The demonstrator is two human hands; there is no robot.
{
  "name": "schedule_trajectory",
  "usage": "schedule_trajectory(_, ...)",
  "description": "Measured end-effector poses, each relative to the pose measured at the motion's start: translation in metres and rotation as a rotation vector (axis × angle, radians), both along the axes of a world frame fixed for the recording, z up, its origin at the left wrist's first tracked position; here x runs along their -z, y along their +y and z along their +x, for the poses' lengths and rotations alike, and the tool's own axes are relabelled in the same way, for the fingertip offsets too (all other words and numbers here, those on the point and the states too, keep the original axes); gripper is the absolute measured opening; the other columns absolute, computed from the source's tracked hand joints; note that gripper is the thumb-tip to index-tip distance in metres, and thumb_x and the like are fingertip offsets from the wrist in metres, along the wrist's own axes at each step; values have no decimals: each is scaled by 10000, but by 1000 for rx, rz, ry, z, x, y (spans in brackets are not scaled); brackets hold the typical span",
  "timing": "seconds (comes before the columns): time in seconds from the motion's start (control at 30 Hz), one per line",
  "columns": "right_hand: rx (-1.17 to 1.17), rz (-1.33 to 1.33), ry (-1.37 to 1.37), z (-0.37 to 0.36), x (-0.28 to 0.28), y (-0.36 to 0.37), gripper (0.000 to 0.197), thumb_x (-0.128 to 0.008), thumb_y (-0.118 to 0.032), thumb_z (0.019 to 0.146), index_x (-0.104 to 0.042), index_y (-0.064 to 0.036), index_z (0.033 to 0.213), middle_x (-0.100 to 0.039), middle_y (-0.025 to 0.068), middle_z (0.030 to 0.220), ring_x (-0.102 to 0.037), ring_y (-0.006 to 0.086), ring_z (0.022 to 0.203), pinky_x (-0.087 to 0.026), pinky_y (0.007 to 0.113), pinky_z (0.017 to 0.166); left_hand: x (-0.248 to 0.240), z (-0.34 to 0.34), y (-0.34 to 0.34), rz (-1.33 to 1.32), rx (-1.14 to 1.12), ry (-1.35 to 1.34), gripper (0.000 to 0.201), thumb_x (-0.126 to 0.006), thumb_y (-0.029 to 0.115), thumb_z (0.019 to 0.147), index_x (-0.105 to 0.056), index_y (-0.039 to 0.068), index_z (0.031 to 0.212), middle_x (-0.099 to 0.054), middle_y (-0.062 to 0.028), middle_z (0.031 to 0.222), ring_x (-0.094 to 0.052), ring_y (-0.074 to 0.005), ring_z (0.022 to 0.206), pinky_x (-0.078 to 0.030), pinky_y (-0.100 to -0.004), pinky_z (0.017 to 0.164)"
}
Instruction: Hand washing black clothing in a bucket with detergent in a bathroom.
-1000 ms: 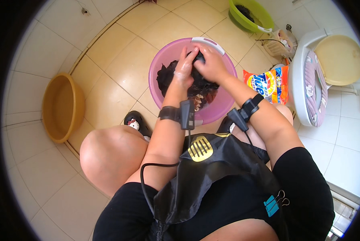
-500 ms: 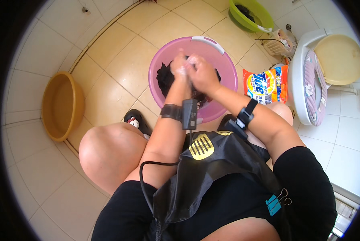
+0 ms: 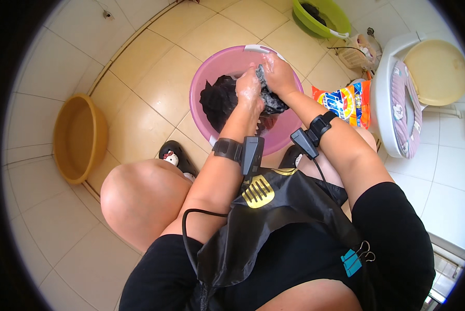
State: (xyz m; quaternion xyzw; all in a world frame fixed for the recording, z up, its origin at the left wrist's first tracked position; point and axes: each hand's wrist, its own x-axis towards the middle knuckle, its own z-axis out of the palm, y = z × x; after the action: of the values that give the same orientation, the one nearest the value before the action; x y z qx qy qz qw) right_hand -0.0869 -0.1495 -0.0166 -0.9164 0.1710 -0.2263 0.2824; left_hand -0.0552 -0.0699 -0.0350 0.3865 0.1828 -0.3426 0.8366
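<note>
The left hand [image 3: 248, 88] and right hand [image 3: 279, 75] grasp a sudsy dark cloth [image 3: 272, 99] over the pink basin [image 3: 219, 66]. Right of the basin: an orange packet [image 3: 346, 102].

The head view looks from the left of two fisheye cameras worn on the person's head, steeply down and forward past the knees [image 3: 139, 199] at the pink basin [image 3: 217, 65]. It is close enough for both forearms [image 3: 235, 127] to run up to that basin, yet wide enough to take in the tan basin [image 3: 79, 135] left of it and the toilet [image 3: 385, 109] right of it.
</note>
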Motion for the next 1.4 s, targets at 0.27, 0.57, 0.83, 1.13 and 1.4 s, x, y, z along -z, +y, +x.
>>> schedule_trajectory(0.27, -526, 630, 292, -11, -9, 8, 765, -713, -360, 711, -353, -28, 1298, -452, 155, 1269, -420, 229, 1183, -296, 327, 1007, -26, 63, 48, -66, -28, -157, 347, -565, 399, 849, -534, 62, 773, -490, -14, 619, -473, -126, 544, -396, -285, 498)
schedule_trajectory(0.57, -137, 1191, 177, -10, -27, -30, 356, -535, -72, 747, -553, -31, 1101, -607, 59, 918, -575, 140, 795, -479, 260, 697, -15, 80, 73, -225, 12, -84, 457, -567, 469, 825, -543, 20, 906, -584, -97, 767, -590, -197, 714, -507, -327, 675)
schedule_trajectory(0.83, -286, -108, 52, -4, -7, 19, 500, -573, -187, 674, -480, -76, 1152, -571, 193, 1043, -549, 345, 968, -443, 407, 836, 18, 32, 35, -174, 275, -69, 594, -564, 526, 797, -529, 41, 1138, -613, -116, 935, -601, -230, 849, -499, -358, 746)
schedule_trajectory(1.13, 124, -39, 109, -1, -10, -7, 232, -571, -254, 753, -578, -52, 866, -592, 139, 894, -557, 335, 859, -455, 423, 750, -18, 0, 3, -205, 63, 110, 214, -522, 222, 867, -589, 19, 871, -586, -58, 764, -557, -174, 648, -457, -324, 617)
schedule_trajectory(1.4, -316, -21, -84, -5, -14, 64, 211, -576, -249, 783, -589, -52, 857, -568, 187, 924, -558, 366, 859, -464, 399, 733, 51, 31, 36, -359, 59, -33, 253, -490, 269, 880, -566, 29, 854, -584, -84, 803, -561, -194, 758, -458, -339, 678)
